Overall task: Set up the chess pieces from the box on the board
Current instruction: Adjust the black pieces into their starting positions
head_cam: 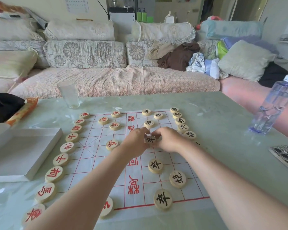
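**Black piece pinched at mid-board**

I see the fingers (144, 131) of the left hand (136, 141) and right hand (169, 141) curled round one black-lettered xiangqi piece (150, 139) between them, near the middle of the board (93, 156). The white box (23, 153) lies to the left on the table (223, 146).

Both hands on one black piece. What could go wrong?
1. The left hand and right hand both pinch the black piece; an uneven release could drop it off-point.
2. The left forearm covers part of a red piece at the near edge; pulling back may nudge it.
3. The board looks like a thin sheet; a dragged wrist could shift it.
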Available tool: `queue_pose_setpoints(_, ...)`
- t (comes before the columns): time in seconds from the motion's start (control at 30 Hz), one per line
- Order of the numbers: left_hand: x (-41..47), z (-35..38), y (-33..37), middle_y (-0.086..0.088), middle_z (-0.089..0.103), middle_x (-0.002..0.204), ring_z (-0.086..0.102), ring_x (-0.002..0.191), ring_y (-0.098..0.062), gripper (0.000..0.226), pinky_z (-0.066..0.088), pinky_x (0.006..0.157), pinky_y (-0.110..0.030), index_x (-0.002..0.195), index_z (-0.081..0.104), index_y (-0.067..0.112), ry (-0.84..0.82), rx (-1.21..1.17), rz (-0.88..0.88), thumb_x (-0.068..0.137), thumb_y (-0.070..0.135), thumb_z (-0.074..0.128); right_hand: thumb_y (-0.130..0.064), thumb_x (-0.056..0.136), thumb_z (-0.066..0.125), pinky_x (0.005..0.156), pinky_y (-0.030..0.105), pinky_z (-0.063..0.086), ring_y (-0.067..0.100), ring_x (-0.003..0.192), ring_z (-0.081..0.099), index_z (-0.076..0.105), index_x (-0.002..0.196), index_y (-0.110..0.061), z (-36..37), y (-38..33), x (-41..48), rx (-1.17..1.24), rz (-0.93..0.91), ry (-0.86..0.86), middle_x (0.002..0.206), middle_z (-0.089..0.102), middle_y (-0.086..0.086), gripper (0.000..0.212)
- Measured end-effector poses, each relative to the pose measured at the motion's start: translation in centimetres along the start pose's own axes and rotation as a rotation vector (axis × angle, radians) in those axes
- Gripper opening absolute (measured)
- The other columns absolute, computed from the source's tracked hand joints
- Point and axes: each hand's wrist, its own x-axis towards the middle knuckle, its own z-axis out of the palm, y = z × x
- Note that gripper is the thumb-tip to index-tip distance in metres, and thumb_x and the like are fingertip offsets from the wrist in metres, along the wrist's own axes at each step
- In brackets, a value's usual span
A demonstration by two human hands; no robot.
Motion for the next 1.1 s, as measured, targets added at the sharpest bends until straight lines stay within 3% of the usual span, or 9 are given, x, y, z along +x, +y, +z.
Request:
queue_pose_setpoints(0.13,0.0,-0.1,0.2,0.001,0.061,0.118,0.055,0.094,-0.013,0.053,0.043,0.073,-0.022,0.130,0.051,0.020,-0.019,-0.018,-0.007,0.082,0.023,0.073,-0.036,0.086,0.070,0.097,0.039,0.050,0.023,0.111,0.062,0.065,0.122,-0.017,-0.1,-0.1,-0.4,-0.004,-0.003,-0.007,0.120,0.068,0.000,0.041)
queue_pose_setpoints(0.37,0.7,-1.1,-0.1,0.004,0.057,0.125,0.057,0.101,-0.015,0.074,0.046,0.079,-0.026,0.140,0.041,0.023,-0.126,-0.042,-0.039,0.076,0.029,0.079,-0.048,0.082,0.070,0.090,0.030,0.051,0.013,0.107,0.059,0.055,0.135,-0.031,-0.7,0.4,-0.1,0.127,0.038,0.003,0.118,0.061,-0.012,0.058)
queue_pose_setpoints(0.43,1.3,-2.0,-0.3,0.006,0.056,0.127,0.059,0.106,-0.016,0.078,0.050,0.083,-0.030,0.141,0.037,0.028,-0.156,-0.055,-0.067,0.076,0.031,0.079,-0.046,0.087,0.064,0.088,0.030,0.051,0.013,0.104,0.060,0.056,0.134,-0.034,-1.0,0.5,0.4,0.165,0.050,0.053,0.117,0.061,-0.013,0.050)
queue_pose_setpoints(0.57,3.0,-3.4,-0.7,0.007,0.056,0.126,0.059,0.103,-0.015,0.057,0.047,0.082,-0.026,0.138,0.042,0.027,-0.113,-0.062,-0.090,0.087,0.029,0.066,-0.044,0.094,0.055,0.095,0.037,0.050,0.020,0.109,0.062,0.067,0.117,-0.032,-1.9,0.8,2.7,0.103,0.043,0.145,0.121,0.067,-0.003,0.028)
queue_pose_setpoints(0.73,6.0,-2.7,-1.9,0.004,0.056,0.130,0.055,0.111,-0.018,0.041,0.043,0.087,-0.025,0.135,0.050,0.022,0.031,-0.005,-0.084,0.094,0.023,0.052,-0.047,0.090,0.062,0.103,0.035,0.044,0.018,0.126,0.052,0.051,0.139,-0.029,-1.4,1.7,6.5,-0.006,0.089,0.145,0.140,0.055,-0.007,0.054)
queue_pose_setpoints(0.9,8.3,-1.5,-2.9,0.006,0.051,0.138,0.052,0.121,-0.020,0.052,0.044,0.098,-0.033,0.140,0.043,0.027,-0.019,0.055,-0.043,0.091,0.024,0.057,-0.060,0.084,0.060,0.100,0.037,0.046,0.017,0.123,0.053,0.050,0.139,-0.025,-0.9,1.7,8.5,-0.142,0.049,0.135,0.134,0.055,-0.006,0.066)
queue_pose_setpoints(1.1,9.1,-1.1,-3.8,0.007,0.054,0.133,0.052,0.118,-0.018,0.059,0.047,0.097,-0.037,0.139,0.043,0.029,-0.027,0.031,-0.017,0.085,0.026,0.066,-0.053,0.081,0.069,0.090,0.039,0.053,0.019,0.100,0.063,0.068,0.113,-0.019,-1.1,1.2,9.6,-0.067,0.010,0.094,0.110,0.067,-0.003,0.047)
